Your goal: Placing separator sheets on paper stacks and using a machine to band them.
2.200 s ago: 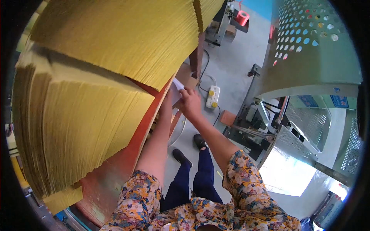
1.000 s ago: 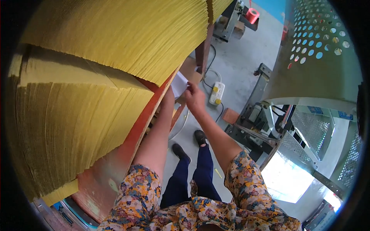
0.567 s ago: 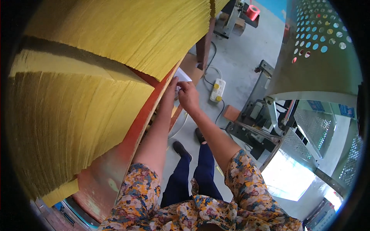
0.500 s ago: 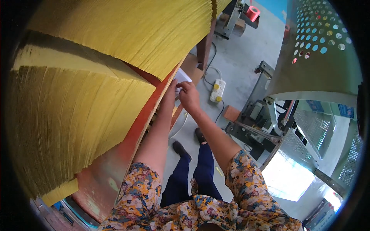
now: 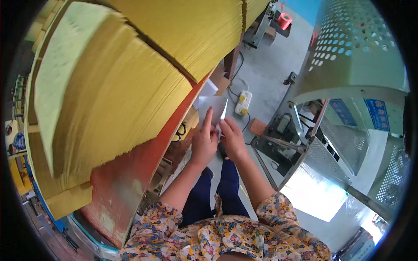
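Note:
Both hands hold a thin, pale grey-white paper sheet (image 5: pixel 212 103) in front of me, beside the edge of a red-brown table. My left hand (image 5: pixel 204 145) grips its near left part, with the index finger stretched along the surface. My right hand (image 5: pixel 234 138) pinches the right edge, where the paper looks folded or bent; its fingertips are partly hidden. Just beyond lies more white paper (image 5: pixel 208 88) by brown cardboard under the tabletop. Left of my left hand, dark looped handles (image 5: pixel 179 132), perhaps of scissors, show below the table edge.
Tall stacks of yellow-edged paper (image 5: pixel 117 100) cover much of the red-brown table (image 5: pixel 152 158) on my left. A machine with a perforated guard (image 5: pixel 348 74) stands right. On the floor are a power strip (image 5: pixel 245 102) with cables and a reddish block (image 5: pixel 257 127). A pink roll (image 5: pixel 285 21) sits beyond.
My hands have drawn back from beneath the table edge toward my body, bringing the paper sheet out between them. The view has shifted, showing more of the paper stacks' left side.

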Motion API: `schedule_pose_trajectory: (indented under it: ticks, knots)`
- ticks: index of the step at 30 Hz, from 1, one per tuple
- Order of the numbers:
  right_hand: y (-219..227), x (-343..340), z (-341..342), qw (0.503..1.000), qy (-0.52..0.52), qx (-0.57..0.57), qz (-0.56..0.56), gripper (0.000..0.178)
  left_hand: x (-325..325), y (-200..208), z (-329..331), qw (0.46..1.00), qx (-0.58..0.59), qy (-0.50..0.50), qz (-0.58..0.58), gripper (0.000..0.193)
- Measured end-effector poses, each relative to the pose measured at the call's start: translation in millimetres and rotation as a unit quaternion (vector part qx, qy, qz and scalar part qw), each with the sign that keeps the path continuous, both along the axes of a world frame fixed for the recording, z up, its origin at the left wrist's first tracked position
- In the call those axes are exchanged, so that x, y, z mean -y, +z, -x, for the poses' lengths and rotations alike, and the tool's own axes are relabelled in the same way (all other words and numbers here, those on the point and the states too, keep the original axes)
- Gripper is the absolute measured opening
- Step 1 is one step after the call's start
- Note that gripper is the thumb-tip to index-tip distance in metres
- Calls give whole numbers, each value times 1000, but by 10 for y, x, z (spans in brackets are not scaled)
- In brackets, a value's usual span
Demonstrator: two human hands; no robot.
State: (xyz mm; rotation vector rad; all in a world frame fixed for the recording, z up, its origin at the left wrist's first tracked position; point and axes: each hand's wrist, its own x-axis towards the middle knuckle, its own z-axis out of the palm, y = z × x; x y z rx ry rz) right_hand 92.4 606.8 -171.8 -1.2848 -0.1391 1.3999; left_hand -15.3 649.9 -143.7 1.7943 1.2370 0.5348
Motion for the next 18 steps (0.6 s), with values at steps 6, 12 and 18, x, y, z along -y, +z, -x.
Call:
schedule_pose_trajectory:
  ticks: [6, 12, 18]
  knots:
    - [1111, 490, 111, 989, 41, 127, -62, 32, 347, 756, 262, 909, 312, 4, 277, 44]
    - [1972, 726, 144, 933, 68, 321, -149, 30, 441, 1670, 373, 885, 392, -39, 247, 29]
    - [2730, 740, 343, 894, 108, 375, -219, 32, 454, 2326, 659, 864, 448, -89, 212, 30]
